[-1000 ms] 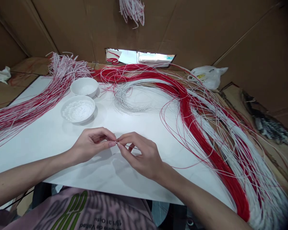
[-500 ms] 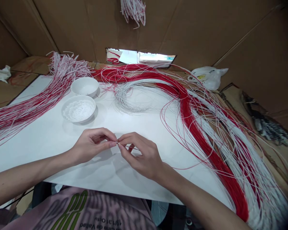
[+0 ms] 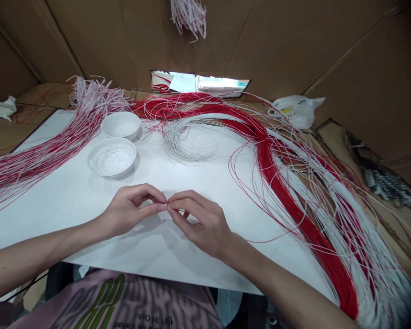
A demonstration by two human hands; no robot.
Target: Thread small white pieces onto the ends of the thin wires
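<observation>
Two round white bowls stand on the white tabletop (image 3: 71, 192), near its far-left side: the nearer bowl (image 3: 112, 173) holds a heap of grainy white powder, and the farther bowl (image 3: 121, 136), just behind it, has only a thin pale layer in its base. Between the bowls and the person sits a short, thin pale wire (image 3: 166, 206), pinched above the tabletop where the two hands nearly meet. The left hand (image 3: 132, 209) is curled, with thumb and fingertips closed on one end of the wire; the right hand (image 3: 202, 224) is also mostly closed, its thumb and forefinger pinching the wire beside the left fingertips. Three big masses of fine strands lie on the tabletop: a straight red-and-white bundle (image 3: 37, 155) at the left, a long glossy red-and-white sweep (image 3: 287, 201) curving down the right, and a loose pale grey coil (image 3: 185, 141) near the far edge. Beyond the far edge are one white plastic bag (image 3: 296, 111) and one crumpled white tissue (image 3: 0, 107), set against corrugated cardboard walls (image 3: 277, 45). One frayed white-and-red bunch (image 3: 188, 16) hangs above the tabletop from the cardboard.
</observation>
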